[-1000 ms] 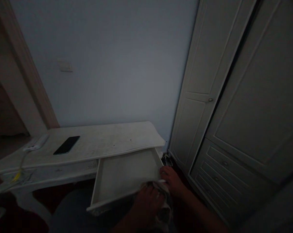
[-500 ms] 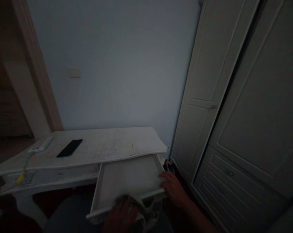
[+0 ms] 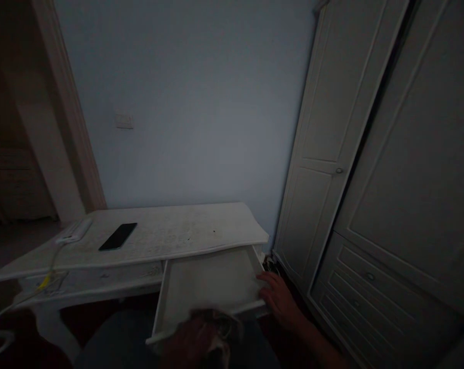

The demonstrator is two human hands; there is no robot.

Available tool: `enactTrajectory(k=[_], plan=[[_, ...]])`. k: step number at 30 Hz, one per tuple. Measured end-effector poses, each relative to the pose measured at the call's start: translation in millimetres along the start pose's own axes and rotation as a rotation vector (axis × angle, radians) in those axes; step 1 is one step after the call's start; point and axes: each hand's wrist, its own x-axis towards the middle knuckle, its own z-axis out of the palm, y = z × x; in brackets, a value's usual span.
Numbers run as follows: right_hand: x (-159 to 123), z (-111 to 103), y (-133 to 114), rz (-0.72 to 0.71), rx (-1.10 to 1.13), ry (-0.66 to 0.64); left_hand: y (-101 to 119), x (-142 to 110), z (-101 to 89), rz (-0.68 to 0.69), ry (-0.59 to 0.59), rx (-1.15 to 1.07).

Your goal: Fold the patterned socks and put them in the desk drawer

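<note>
Dim room, seen through the head camera I watch from afar: pale blue wall, white panelled wardrobe on the right, scuffed white desk against the wall. A dark smartphone lies on the desktop's left half. One drawer is pulled out toward me. The left hand, blurred, holds a crumpled cloth at the drawer's front edge. The right hand, apart from it, curls its fingers over the drawer's right side; I cannot tell whether it grips
</note>
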Motion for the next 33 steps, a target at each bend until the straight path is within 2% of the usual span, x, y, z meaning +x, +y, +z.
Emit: enactTrajectory(k=[3,5,8,10,12,15,19,22,26,29,31,33], plan=[[0,-1,2,0.009,0.057,-0.007,58,68,14.4,0.234,0.006,-0.054],[0,-1,5,0.031,0.121,0.02,92,103,24.0,0.362,0.0,-0.107],[0,0,11,0.013,0.181,0.036,124,131,34.6,0.39,0.031,-0.141],[0,0,12,0.003,0.171,0.006,126,133,37.4,0.371,0.029,-0.148],[1,0,9,0.021,0.12,-0.03,112,122,35.7,0.332,-0.005,-0.148],[2,-2,0,0.022,0.03,-0.073,73,91,22.5,0.218,-0.055,-0.125],[5,-4,-6,0.026,0.042,-0.057,11,35,-12.3,-0.022,-0.039,-0.1],[6,-5,-7,0.024,0.082,-0.049,-41,-6,-42.2,-0.221,-0.078,-0.192],[7,-5,-7,0.015,0.093,-0.052,-102,-34,-69.7,-0.369,-0.022,-0.342],[9,-10,-10,0.019,0.014,-0.076,-116,-31,-71.9,-0.409,0.045,-0.307],[12,-16,-19,0.042,-0.082,-0.113,-107,-19,-65.2,-0.406,0.057,-0.276],[19,-19,-39,0.052,-0.134,-0.139,-86,-2,-56.1,-0.398,0.06,-0.271]])
